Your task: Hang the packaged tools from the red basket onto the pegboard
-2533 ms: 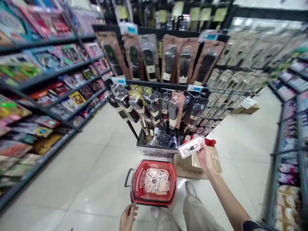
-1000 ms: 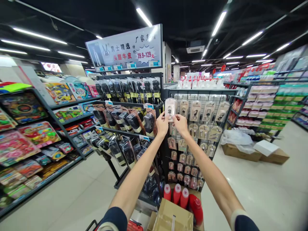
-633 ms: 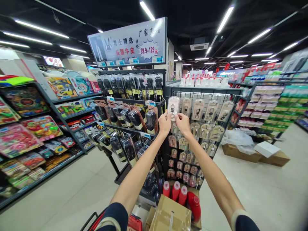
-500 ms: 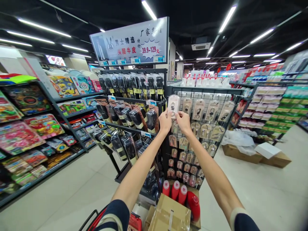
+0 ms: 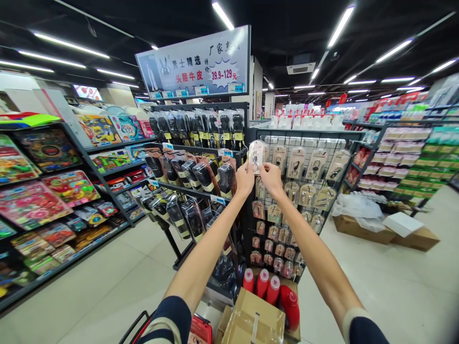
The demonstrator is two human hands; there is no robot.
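Note:
A pale blister-packed keychain [image 5: 256,152] is held upright at the top left of a wire display rack [image 5: 322,138]. My left hand [image 5: 245,179] pinches its lower left edge, and my right hand [image 5: 270,177] grips the lower right edge. Both arms are stretched forward. Similar hanging packs [image 5: 297,161] fill the rack just right of and below my hands. Whether the held pack is on a hook cannot be seen, since the pack covers that spot.
Packaged belts [image 5: 204,174] hang on the stand to the left. Below my arms are a cardboard box [image 5: 253,317], red bottles [image 5: 272,289] and part of a red basket [image 5: 201,329]. More cartons [image 5: 366,228] lie on the floor at right. Toy shelves [image 5: 89,210] line the left side.
The view has risen from the floor basket to the rack. The pack, earlier in my right hand alone low by the stand, is now raised in both hands; it barely moves in the last half second.

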